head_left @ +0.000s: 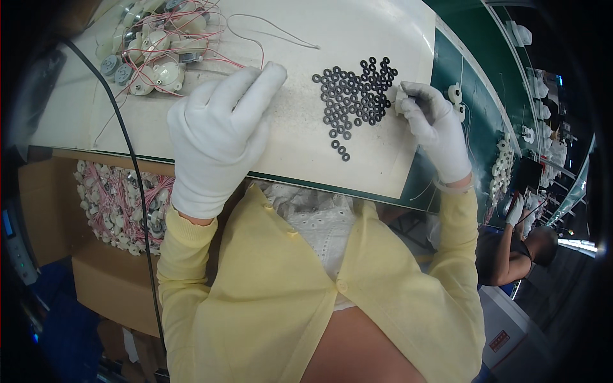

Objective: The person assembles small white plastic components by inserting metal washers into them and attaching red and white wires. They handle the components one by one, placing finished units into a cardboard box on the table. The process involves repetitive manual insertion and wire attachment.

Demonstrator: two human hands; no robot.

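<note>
My left hand (227, 121), in a white glove, is over the left part of the white table sheet. Its fingers are pressed together, pointing away and to the right. Red wires (237, 64) run up to its fingertips; what lies under them is hidden. My right hand (434, 121), also gloved, pinches a small white plastic part (400, 101) between thumb and fingers. That part is at the right edge of a spread of small black rings (357, 92) lying flat on the sheet. Beyond my left hand lies a pile of small white-cased motors (156, 48) with tangled red and white wires.
A cardboard box (108, 274) of wired motors (121, 204) stands below the table's left edge. A black cable (124, 121) crosses the left side. More white parts (501, 169) lie on the green surface at right. Another person (517, 252) works farther right.
</note>
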